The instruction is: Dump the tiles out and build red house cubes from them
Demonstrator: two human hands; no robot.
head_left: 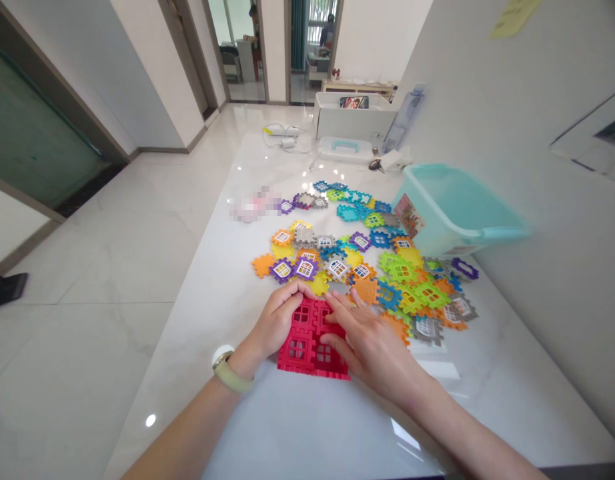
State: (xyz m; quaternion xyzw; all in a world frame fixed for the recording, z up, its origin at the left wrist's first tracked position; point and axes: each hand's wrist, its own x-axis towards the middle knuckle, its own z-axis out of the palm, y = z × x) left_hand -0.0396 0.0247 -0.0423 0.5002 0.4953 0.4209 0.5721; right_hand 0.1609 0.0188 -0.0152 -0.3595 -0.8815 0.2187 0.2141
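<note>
A red structure of interlocking building panels with window cut-outs stands on the white table in front of me. My left hand grips its left and far side, fingers curled over the top edge. My right hand is on its right side, with the thumb near a lower window and the fingers at the far top edge. The hand partly hides the right panels. Just beyond both hands lie loose interlocking panels in orange, yellow, green, blue, purple and grey, several with white window inserts.
A teal plastic bin stands at the right by the wall. At the table's far end are a white box with a phone, a clear case, keys and a cabled power strip. People are in the rooms beyond.
</note>
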